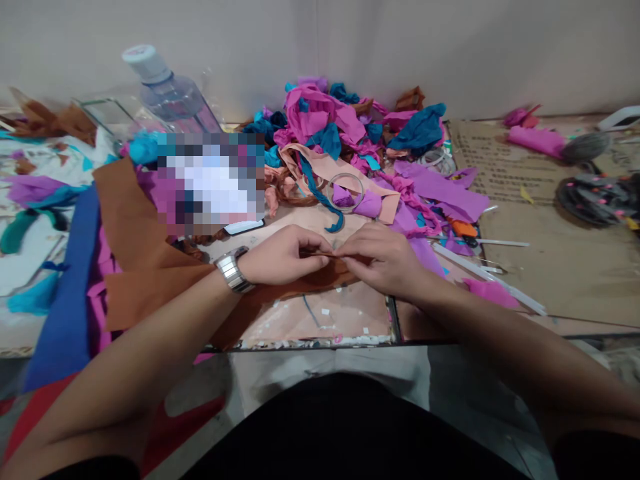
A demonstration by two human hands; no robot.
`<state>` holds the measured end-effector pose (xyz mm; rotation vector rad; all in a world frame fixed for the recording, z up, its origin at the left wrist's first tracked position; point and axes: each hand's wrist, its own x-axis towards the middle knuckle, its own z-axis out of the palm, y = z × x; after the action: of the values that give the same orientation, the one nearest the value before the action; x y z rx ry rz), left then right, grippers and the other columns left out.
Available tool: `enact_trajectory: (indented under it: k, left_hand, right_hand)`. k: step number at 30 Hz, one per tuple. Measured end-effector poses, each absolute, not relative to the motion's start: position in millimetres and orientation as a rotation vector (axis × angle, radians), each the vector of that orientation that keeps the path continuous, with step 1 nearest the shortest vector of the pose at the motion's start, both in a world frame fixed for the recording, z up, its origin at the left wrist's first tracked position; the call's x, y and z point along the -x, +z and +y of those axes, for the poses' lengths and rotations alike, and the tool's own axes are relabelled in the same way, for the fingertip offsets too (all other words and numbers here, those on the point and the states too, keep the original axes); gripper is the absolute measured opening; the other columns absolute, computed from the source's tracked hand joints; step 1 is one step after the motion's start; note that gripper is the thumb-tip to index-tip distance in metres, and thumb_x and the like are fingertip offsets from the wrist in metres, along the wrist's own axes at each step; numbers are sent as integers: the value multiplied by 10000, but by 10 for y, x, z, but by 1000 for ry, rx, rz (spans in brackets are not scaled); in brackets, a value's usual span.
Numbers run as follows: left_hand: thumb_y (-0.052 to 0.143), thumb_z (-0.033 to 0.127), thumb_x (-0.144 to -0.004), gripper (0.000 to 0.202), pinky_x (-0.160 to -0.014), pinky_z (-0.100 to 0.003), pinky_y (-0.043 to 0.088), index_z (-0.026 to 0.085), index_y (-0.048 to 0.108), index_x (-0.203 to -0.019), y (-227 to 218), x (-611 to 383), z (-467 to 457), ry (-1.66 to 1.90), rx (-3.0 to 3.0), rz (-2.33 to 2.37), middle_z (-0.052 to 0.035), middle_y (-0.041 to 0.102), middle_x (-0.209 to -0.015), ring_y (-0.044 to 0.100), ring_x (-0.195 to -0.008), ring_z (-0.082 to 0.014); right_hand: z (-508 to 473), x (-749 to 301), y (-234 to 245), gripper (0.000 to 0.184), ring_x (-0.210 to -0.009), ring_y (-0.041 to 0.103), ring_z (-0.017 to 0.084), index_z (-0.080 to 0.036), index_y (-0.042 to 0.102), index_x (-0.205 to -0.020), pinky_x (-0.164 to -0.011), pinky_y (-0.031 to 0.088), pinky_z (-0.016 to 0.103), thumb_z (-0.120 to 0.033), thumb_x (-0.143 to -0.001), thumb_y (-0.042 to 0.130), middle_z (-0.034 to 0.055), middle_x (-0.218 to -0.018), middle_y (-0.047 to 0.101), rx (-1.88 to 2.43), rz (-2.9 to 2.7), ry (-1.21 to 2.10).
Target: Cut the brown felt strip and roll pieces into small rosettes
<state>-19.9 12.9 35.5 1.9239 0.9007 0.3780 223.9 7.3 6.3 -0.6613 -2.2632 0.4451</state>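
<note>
My left hand (pixel 283 259), with a silver watch on its wrist, pinches the upper edge of a brown strip of what looks like crepe paper (pixel 313 280). Right beside it, my right hand (pixel 385 261) grips the same edge, thumb and forefinger pressed together. The fingertips of both hands almost meet. Below them the strip hangs down onto the work board (pixel 325 320). Further left lies a wider brown sheet (pixel 135 227); whether it joins the strip under my left forearm, I cannot tell.
Crumpled pink, teal and purple scraps (pixel 325 117) pile up against the wall. A capped plastic bottle (pixel 175 100) stands at the back left, near a blurred-out phone (pixel 245 227). A clear ring (pixel 345 193) lies on the scraps. Cardboard (pixel 520 267) covers the right side.
</note>
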Motion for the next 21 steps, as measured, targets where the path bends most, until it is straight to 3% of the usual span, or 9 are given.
enact_trajectory:
  k: [5, 12, 21]
  left_hand:
    - [574, 395, -978, 317, -633, -223, 385, 126, 701, -868, 339, 166, 122, 398, -1895, 889, 17, 579, -704, 472, -655, -105]
    - [608, 359, -957, 235, -674, -225, 421, 150, 693, -891, 283, 175, 113, 408, -1946, 911, 10, 645, -754, 537, -696, -117]
    - [606, 254, -907, 177, -698, -235, 446, 140, 726, -971, 327, 173, 103, 379, -1909, 921, -13, 709, -819, 591, -720, -131]
  right_hand:
    - [57, -2225, 94, 141, -852, 710, 181, -228, 752, -998, -819, 519, 360, -163, -950, 637, 28, -905, 794, 662, -2248, 440]
    - [56, -2227, 105, 101, -853, 711, 180, -213, 749, -988, -816, 525, 349, -203, -956, 655, 30, -906, 800, 698, -2243, 455]
    - [68, -2239, 82, 200, -849, 719, 181, -252, 766, -1027, -807, 525, 368, -143, -928, 632, 30, -922, 791, 683, -2253, 499]
